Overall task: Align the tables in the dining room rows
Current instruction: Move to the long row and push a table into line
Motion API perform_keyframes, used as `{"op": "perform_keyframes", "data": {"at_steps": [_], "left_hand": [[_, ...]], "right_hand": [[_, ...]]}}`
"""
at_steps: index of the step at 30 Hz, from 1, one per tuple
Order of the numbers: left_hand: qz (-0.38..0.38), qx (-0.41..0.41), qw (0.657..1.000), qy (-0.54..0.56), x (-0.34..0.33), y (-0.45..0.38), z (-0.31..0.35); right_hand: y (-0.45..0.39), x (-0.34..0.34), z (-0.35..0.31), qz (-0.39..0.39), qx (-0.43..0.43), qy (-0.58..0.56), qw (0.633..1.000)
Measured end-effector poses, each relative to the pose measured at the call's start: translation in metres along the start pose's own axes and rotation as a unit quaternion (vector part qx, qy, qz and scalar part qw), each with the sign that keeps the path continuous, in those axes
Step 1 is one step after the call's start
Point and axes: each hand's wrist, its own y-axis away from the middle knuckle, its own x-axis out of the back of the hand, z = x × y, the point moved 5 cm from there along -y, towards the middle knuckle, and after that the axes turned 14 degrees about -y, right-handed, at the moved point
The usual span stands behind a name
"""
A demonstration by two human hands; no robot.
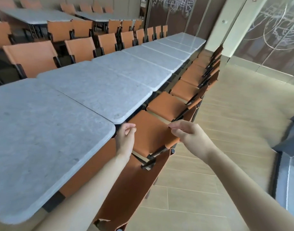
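Note:
A long row of grey marble-top tables runs from the near left to the far right. The nearest table (pixel 43 130) sits slightly out of line with the second table (pixel 99 90), whose corner juts further out. My left hand (pixel 125 137) hovers just off the nearest table's corner, fingers loosely curled and holding nothing. My right hand (pixel 184 132) floats over the seat of an orange chair (pixel 151 130), fingers relaxed and empty.
Orange leather chairs (pixel 189 75) are tucked along the row's right side, and more chairs (pixel 33 55) line the far side. Further tables (pixel 34 17) stand at the back left. Wood-look floor (pixel 234 122) lies to the right. A dark grey object (pixel 289 147) sits at the right edge.

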Motion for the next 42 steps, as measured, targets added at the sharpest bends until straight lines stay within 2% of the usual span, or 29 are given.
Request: {"op": "perform_keyframes", "data": {"at_steps": [4,7,10,14,18,23,26,31,35,39,40,42], "left_hand": [[-0.015,0.006,1.000,-0.020,-0.019,-0.006,-0.005],[0.012,0.001,0.998,-0.055,-0.007,-0.017,-0.006],[0.068,0.020,0.994,-0.087,0.015,-0.027,-0.020],[0.128,0.040,0.984,-0.119,0.044,-0.040,-0.031],[0.113,0.075,0.972,-0.192,0.054,-0.072,-0.034],[0.132,0.107,0.941,-0.294,0.051,-0.111,-0.070],[0.108,0.160,0.901,-0.389,0.049,-0.118,-0.114],[0.017,0.228,0.806,-0.546,0.050,-0.129,-0.179],[-0.008,0.221,0.754,-0.618,0.064,-0.158,-0.216],[-0.064,0.242,0.632,-0.734,0.095,-0.177,-0.255],[-0.067,0.238,0.626,-0.740,0.102,-0.178,-0.263],[-0.049,0.215,0.655,-0.723,0.110,-0.176,-0.275]], "right_hand": [[-0.038,0.013,0.009,-0.020,0.001,0.004,1.000],[-0.068,-0.009,0.016,-0.075,0.002,0.021,0.997],[-0.097,-0.047,0.024,-0.161,-0.007,0.037,0.986],[-0.137,-0.098,0.037,-0.285,-0.024,0.058,0.956],[-0.180,-0.141,0.055,-0.396,-0.038,0.097,0.912],[-0.245,-0.186,0.086,-0.454,-0.015,0.112,0.884],[-0.282,-0.207,0.113,-0.460,0.002,0.156,0.874],[-0.335,-0.243,0.164,-0.447,0.066,0.271,0.850],[-0.363,-0.292,0.194,-0.441,0.187,0.355,0.803],[-0.365,-0.354,0.204,-0.451,0.279,0.359,0.768],[-0.360,-0.368,0.206,-0.454,0.282,0.364,0.763],[-0.351,-0.387,0.209,-0.441,0.304,0.368,0.760]]}}
